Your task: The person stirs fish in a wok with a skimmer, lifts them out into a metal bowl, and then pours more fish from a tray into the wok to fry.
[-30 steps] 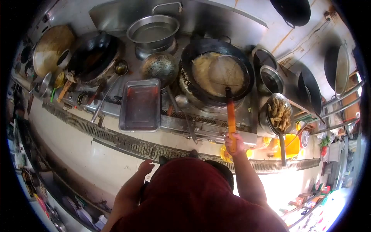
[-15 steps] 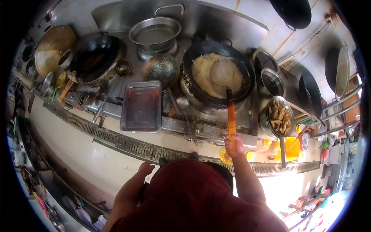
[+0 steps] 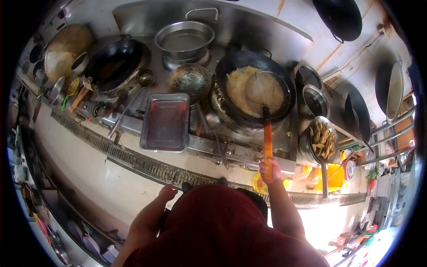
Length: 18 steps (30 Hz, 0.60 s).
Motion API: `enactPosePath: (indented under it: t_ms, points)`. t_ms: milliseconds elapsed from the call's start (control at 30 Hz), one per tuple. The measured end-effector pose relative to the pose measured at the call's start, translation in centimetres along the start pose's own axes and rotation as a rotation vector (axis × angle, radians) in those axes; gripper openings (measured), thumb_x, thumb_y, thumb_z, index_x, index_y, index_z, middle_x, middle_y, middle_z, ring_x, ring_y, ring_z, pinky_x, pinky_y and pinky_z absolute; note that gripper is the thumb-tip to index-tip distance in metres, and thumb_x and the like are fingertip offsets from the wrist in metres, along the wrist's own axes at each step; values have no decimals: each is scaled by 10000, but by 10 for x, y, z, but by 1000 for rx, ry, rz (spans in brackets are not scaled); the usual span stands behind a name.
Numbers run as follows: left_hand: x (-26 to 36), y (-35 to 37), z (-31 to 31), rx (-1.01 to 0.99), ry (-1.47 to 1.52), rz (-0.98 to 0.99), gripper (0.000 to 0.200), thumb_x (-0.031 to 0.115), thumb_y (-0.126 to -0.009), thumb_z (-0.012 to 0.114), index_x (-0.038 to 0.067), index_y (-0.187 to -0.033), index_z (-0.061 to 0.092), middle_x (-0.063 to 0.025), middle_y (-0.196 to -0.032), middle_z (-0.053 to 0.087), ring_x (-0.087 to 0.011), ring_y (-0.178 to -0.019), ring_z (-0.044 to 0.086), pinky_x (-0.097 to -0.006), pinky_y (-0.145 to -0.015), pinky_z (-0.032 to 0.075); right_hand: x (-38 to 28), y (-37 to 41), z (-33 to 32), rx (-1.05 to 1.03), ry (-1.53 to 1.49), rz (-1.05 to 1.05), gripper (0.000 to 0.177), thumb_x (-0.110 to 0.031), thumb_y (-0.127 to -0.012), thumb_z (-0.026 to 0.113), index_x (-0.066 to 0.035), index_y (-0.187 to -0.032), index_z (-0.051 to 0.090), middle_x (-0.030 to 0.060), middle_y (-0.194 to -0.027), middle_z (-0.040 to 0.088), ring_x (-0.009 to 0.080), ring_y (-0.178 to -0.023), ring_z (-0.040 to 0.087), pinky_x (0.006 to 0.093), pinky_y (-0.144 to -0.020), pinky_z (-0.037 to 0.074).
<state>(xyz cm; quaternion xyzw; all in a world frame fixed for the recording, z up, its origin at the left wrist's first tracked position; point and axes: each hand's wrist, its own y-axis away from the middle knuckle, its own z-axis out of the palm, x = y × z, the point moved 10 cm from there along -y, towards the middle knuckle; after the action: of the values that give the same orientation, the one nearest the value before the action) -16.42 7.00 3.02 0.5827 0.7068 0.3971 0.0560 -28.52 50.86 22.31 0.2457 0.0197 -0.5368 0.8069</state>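
My right hand (image 3: 270,170) is wrapped round the orange-brown handle of a wire-mesh skimmer (image 3: 267,91). The skimmer's round mesh head rests in the pale, foamy liquid (image 3: 238,84) inside a large black wok (image 3: 227,66) on the stove. Close to my body on the left hangs my left hand (image 3: 168,193), away from the stove; its fingers are mostly hidden, and nothing shows in it. Right of the wok, a long-handled strainer (image 3: 328,156) full of browned fried pieces (image 3: 322,138) sits over a pot.
A metal tray (image 3: 164,143) lies at the stove's front edge, beside a perforated ladle (image 3: 189,82). Behind stands a steel basin (image 3: 184,42) of liquid. A second black wok (image 3: 111,66) and a ladle (image 3: 146,78) are at left. A drain grate (image 3: 133,158) runs along the floor.
The whole view has shifted slightly, moving the stove items a little to the right. My right hand keeps its hold on the skimmer, whose head stays in the wok with a small shift.
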Motion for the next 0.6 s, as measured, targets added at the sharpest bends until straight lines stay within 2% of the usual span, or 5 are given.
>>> enactPosePath:
  t_ms: [133, 367, 533, 600]
  points:
    - [5, 2, -4, -14, 12, 6, 349, 359, -728, 582, 67, -918, 598, -180, -944, 607, -328, -921, 569, -414, -798, 455, 0, -2, -12, 12, 6, 0, 351, -121, -795, 503, -51, -1134, 448, 91, -831, 535, 116, -590, 439, 195, -475, 393]
    - [13, 12, -16, 12, 44, -31, 339, 348, -722, 585, 56, -895, 593, -187, -932, 605, -337, -899, 569, -421, -778, 458, 0, -1, -9, 42, 6, -21, 295, -128, -797, 494, -31, -1074, 461, 91, -817, 543, 124, -575, 441, 209, -457, 403]
    - [39, 21, -24, -25, -71, 139, 315, 329, -745, 555, 49, -883, 596, -179, -873, 597, -335, -877, 571, -430, -768, 457, -1, -2, -10, 58, 14, -38, 258, -128, -790, 503, -6, -1016, 486, 97, -801, 549, 125, -562, 440, 211, -446, 401]
    - [25, 11, -11, -9, -76, 140, 309, 325, -753, 548, 43, -868, 596, -177, -869, 594, -335, -876, 570, -429, -765, 458, -1, -1, -8, 62, 5, -38, 241, -126, -787, 507, 6, -988, 495, 99, -795, 549, 126, -557, 439, 216, -440, 399]
